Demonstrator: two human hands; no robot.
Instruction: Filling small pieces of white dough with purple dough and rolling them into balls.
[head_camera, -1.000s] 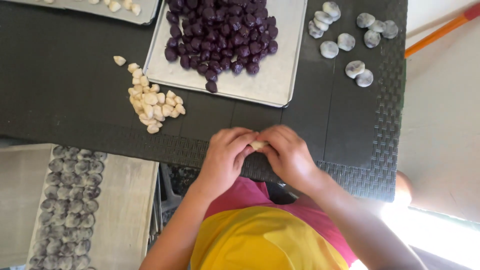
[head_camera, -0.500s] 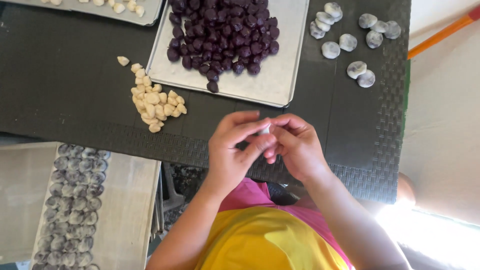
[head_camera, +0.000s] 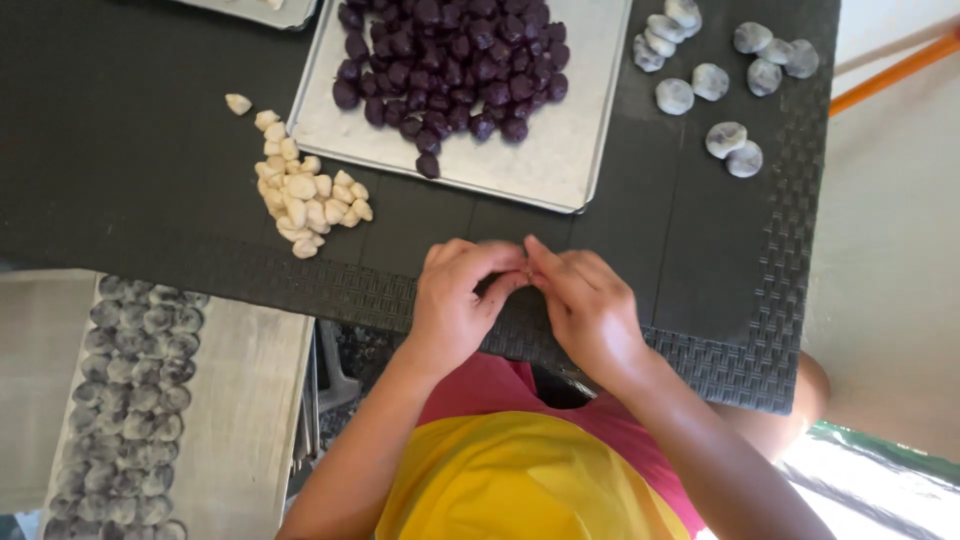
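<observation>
My left hand (head_camera: 455, 305) and my right hand (head_camera: 590, 300) meet fingertip to fingertip over the near part of the dark woven table (head_camera: 150, 150). Both pinch a small pale dough piece, which the fingers almost hide. Beyond the hands lies a metal tray (head_camera: 590, 150) carrying a heap of dark purple balls (head_camera: 450, 60). To the left of the tray sits a loose pile of pale dough pieces (head_camera: 305, 195).
Several grey wrapped balls (head_camera: 710, 80) lie at the table's far right. A long tray (head_camera: 240, 420) with rows of greyish balls (head_camera: 130, 400) stands below the table on the left. An orange stick (head_camera: 890, 75) juts out at the upper right.
Half a second ago the hands were lifted with the pale piece showing between the fingers. They have since dropped back toward the table's near edge, and the fingers now cover the piece.
</observation>
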